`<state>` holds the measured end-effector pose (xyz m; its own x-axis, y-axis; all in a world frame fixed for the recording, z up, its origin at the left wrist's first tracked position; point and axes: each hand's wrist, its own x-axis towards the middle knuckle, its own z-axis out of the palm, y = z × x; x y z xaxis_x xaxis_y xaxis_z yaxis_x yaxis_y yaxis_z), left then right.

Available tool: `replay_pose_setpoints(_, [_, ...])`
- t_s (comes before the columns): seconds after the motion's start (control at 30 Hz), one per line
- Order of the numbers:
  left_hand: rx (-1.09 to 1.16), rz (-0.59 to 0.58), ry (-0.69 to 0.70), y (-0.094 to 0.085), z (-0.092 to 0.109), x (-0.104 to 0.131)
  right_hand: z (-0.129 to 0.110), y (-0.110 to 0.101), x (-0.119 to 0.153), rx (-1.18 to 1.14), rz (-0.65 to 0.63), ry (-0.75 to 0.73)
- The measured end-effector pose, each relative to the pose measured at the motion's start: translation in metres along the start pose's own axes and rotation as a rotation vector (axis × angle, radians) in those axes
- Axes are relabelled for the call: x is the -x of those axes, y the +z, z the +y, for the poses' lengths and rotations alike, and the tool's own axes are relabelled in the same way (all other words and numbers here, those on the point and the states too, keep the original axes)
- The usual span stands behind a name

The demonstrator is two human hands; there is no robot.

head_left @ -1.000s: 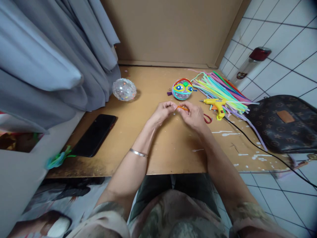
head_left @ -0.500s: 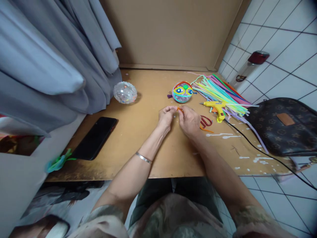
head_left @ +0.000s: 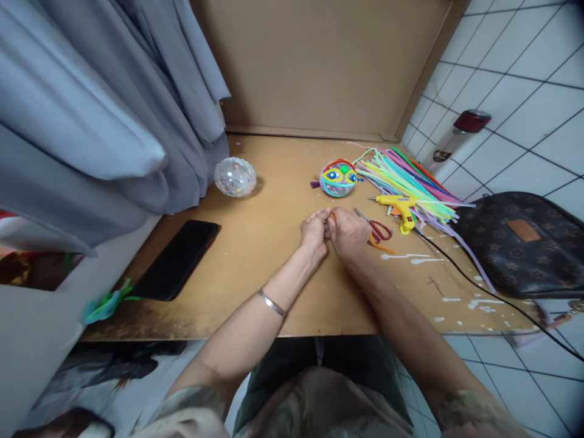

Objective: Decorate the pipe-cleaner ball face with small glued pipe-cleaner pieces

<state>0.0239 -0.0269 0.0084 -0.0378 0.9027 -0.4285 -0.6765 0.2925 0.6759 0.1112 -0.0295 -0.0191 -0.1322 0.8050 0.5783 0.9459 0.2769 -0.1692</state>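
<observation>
My left hand (head_left: 316, 232) and my right hand (head_left: 348, 232) meet over the middle of the table, fingers pinched together. Between them is an orange pipe cleaner (head_left: 382, 247); its tail comes out past my right hand and lies on the wood, while the pinched part is mostly hidden. Just right of my right hand lie scissors with red handles (head_left: 379, 232), blades partly showing. Beyond my hands sits a decorated ball (head_left: 338, 178) with blue and yellow eyes, a green nose and coloured pipe-cleaner outlines. A clear round ball (head_left: 235, 177) rests farther left.
A yellow glue gun (head_left: 398, 207) with a black cord lies by a heap of coloured pipe cleaners (head_left: 410, 179). A brown bag (head_left: 524, 249) and a red-capped bottle (head_left: 460, 137) are at right. A black phone (head_left: 180, 260) lies at left, near the grey curtain (head_left: 137, 115).
My hands have come closer together, the left shifting slightly right, still around the orange pipe cleaner. More of the scissors shows. The whole view has tilted a little.
</observation>
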Motion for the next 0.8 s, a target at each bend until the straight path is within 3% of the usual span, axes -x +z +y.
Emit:
replay_pose_setpoints(0.23, [-0.017,0.004,0.030,-0.002,-0.002,-0.002,0.007,-0.004,-0.003,-0.114,-0.035,0.074])
replay_pose_setpoints(0.57, [-0.180,-0.067,0.063,-0.008,0.010,-0.012,0.019,0.001,-0.009,-0.501,0.002,0.220])
replay_pose_setpoints(0.7, [-0.237,-0.127,0.098,-0.012,0.014,-0.018,0.024,0.002,-0.012,-0.664,-0.003,0.215])
replay_pose_setpoints(0.8, [-0.317,-0.246,0.107,-0.018,0.020,-0.022,0.026,0.001,-0.014,-0.792,-0.024,0.207])
